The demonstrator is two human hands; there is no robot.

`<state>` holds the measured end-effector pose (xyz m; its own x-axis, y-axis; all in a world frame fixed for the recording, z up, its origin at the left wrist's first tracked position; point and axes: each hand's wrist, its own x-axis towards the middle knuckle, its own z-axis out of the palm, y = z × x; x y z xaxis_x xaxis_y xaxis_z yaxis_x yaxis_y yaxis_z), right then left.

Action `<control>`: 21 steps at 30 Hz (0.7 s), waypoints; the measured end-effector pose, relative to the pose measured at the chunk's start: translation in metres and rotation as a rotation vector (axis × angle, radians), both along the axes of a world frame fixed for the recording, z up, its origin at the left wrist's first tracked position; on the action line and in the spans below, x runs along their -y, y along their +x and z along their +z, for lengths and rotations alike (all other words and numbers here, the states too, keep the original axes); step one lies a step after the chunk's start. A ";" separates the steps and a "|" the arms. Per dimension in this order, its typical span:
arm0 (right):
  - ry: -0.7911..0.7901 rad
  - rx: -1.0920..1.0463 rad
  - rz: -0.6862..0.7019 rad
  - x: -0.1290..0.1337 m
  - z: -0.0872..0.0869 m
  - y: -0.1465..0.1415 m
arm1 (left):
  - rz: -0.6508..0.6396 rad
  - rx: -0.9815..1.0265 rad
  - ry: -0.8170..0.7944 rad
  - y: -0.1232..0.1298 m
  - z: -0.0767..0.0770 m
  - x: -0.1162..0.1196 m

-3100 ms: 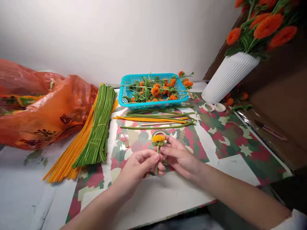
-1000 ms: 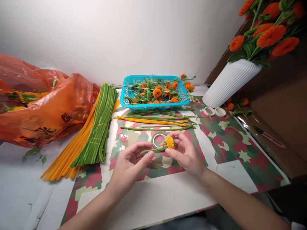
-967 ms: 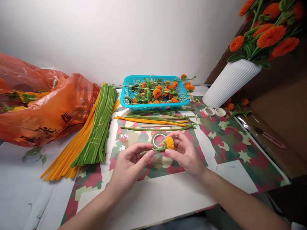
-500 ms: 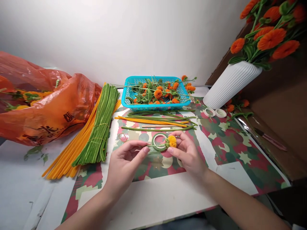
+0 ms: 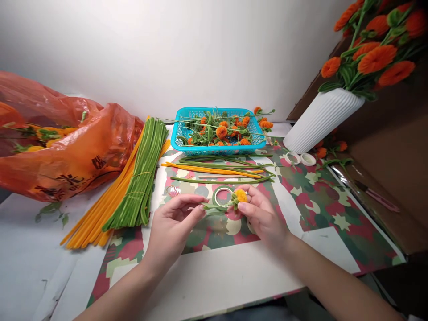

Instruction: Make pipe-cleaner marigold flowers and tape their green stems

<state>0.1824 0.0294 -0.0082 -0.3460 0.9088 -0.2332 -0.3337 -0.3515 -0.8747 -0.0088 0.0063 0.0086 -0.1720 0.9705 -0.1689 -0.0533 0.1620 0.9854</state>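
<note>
Between thumb and fingers, my right hand (image 5: 262, 214) holds a small yellow flower (image 5: 241, 196) by its green base. The flower's green stem (image 5: 217, 207) runs left to my left hand (image 5: 177, 220), whose thumb and index finger pinch its end. Just behind the stem lies a roll of green tape (image 5: 222, 191), partly covered by it. Beyond the hands, loose green stems (image 5: 222, 181) and orange-yellow strips (image 5: 214, 170) lie side by side on the patterned table cover.
A blue basket (image 5: 217, 151) of orange flowers stands at the back. Bundled green strips (image 5: 137, 178) and an orange bag (image 5: 76, 156) are on the left. At right are a white vase (image 5: 321, 118), two white tape rolls (image 5: 292, 158) and a pink-handled tool (image 5: 381, 199).
The flower has turned slightly in my right hand. The stem near my left fingertips now looks thicker and leafy. The whole view has shifted slightly.
</note>
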 end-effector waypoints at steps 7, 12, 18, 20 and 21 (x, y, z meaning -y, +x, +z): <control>0.021 0.114 0.224 -0.001 -0.004 0.002 | 0.076 -0.126 0.154 -0.003 0.000 0.001; -0.056 0.068 0.365 0.000 0.001 0.002 | 0.043 -0.142 0.245 -0.005 -0.001 0.002; 0.003 -0.004 0.295 0.000 0.008 -0.002 | 0.048 -0.121 0.258 -0.004 -0.001 0.002; 0.009 0.034 0.279 -0.001 0.006 -0.002 | 0.038 -0.115 0.271 -0.005 -0.002 0.002; 0.005 0.053 0.297 -0.001 0.004 -0.001 | 0.036 -0.112 0.274 -0.006 -0.003 0.002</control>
<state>0.1816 0.0303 -0.0043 -0.5847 0.7706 -0.2536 -0.1709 -0.4226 -0.8901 -0.0144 0.0047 0.0060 -0.2098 0.9703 0.1202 0.0575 -0.1105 0.9922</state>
